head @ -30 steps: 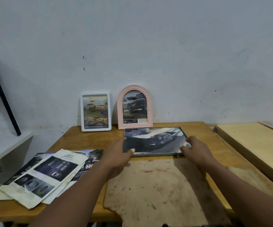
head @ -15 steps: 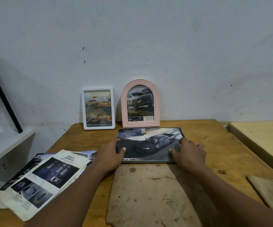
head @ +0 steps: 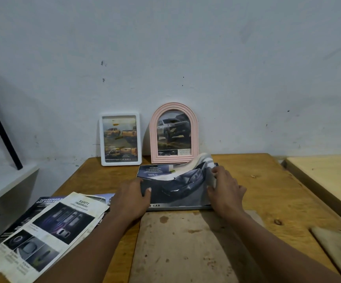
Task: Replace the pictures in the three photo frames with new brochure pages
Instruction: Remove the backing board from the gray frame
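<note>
On the table [head: 267,190] there are three frames. Two stand up at the far edge and lean on the wall [head: 186,58]. One lies flat, just in front of them.

The white frame [head: 120,139] is on the left. It has a picture of orange trucks in it. The pink frame [head: 173,132] is just to its right and has a round top. It has a picture of a grey truck in it. The flat frame [head: 177,207] is grey and lies near the pink one. A page [head: 177,186] with a dark car on it lies in this frame. The right side of the page is bent up and off the frame, and the left side lies down.

There are two hands. The left hand [head: 131,198] rests on the left end of the flat frame. Its thumb lies flat on the page, and I cannot see its other fingers well. The right hand [head: 225,189] is at the right end. Its fingers and thumb pinch the bent-up edge of the page.

A pile [head: 51,227] of loose car pages lies at the near left of the table. The top one says SAFETY. At least three pages show, but I cannot tell how many are in it.
</note>
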A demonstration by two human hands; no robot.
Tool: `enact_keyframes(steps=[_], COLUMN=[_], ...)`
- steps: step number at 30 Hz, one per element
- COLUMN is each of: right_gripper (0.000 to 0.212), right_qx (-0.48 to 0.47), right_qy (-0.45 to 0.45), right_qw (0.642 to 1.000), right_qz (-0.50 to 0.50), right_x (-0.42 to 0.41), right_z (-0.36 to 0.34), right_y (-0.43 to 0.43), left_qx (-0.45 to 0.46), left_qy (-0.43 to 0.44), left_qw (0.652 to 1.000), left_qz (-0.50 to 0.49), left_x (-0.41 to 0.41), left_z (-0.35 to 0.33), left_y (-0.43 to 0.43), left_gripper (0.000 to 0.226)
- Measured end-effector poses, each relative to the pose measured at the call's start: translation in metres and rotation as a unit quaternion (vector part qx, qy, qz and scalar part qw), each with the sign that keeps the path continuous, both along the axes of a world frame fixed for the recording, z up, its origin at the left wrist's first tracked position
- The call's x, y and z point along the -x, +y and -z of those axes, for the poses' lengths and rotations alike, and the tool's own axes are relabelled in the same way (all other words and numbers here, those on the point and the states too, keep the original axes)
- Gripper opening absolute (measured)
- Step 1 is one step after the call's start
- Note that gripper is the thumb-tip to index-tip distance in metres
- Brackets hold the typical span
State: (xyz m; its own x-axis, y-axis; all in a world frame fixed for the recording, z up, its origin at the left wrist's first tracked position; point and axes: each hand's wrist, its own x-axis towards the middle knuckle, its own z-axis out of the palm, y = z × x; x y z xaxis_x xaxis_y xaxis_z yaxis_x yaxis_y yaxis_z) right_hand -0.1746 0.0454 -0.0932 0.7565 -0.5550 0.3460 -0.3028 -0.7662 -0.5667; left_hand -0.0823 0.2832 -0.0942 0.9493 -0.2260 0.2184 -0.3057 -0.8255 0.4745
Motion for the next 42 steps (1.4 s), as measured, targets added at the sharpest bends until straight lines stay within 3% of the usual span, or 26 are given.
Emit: enact_keyframes(steps=[3,7,12,22,26,30,34,38,42], right_gripper=[0.041,0.034,0.029,0.026,0.025,0.025,0.039,0.046,0.035], right_qx=[-0.037,-0.017,-0.046,-0.089,-0.057,-0.057,0.099,0.171,0.098], right_qy=[-0.116,-0.219,-0.258,-0.126,-0.079,-0.041,0.147,0.186,0.19], right_qw=[0.989,0.969,0.963,0.987,0.993,0.992,0.972,0.964,0.977], right_qz=[-0.08,-0.11,-0.069,0.04,0.072,0.102,0.152,0.088,-0.007], right_x=[-0.001,-0.005,0.001,0.073,0.092,0.09,0.084,0.075,0.059], right_z=[-0.004,-0.025,-0.058,-0.065,-0.052,-0.031,-0.018,-0.01,-0.001], right_y=[-0.002,-0.009,-0.05,-0.2,-0.24,-0.254,-0.251,-0.236,-0.211], left_qx=[-0.011,0.005,0.037,0.01,-0.072,-0.119,-0.123,-0.119,-0.106], left_qy=[-0.019,-0.046,-0.075,-0.038,-0.005,-0.027,-0.045,-0.043,-0.033], left_qw=[1.0,0.999,0.99,0.95,0.929,0.931,0.936,0.937,0.938], left_qz=[-0.005,-0.008,0.113,0.309,0.363,0.343,0.326,0.325,0.329], left_x=[-0.001,-0.005,0.0,0.05,0.067,0.073,0.068,0.063,0.062], left_z=[-0.001,-0.005,-0.015,-0.01,-0.007,-0.006,-0.006,-0.002,0.002], left_y=[-0.003,-0.011,-0.047,-0.2,-0.246,-0.259,-0.257,-0.251,-0.248], left_gripper=[0.036,0.042,0.049,0.058,0.049,0.029,0.028,0.03,0.038])
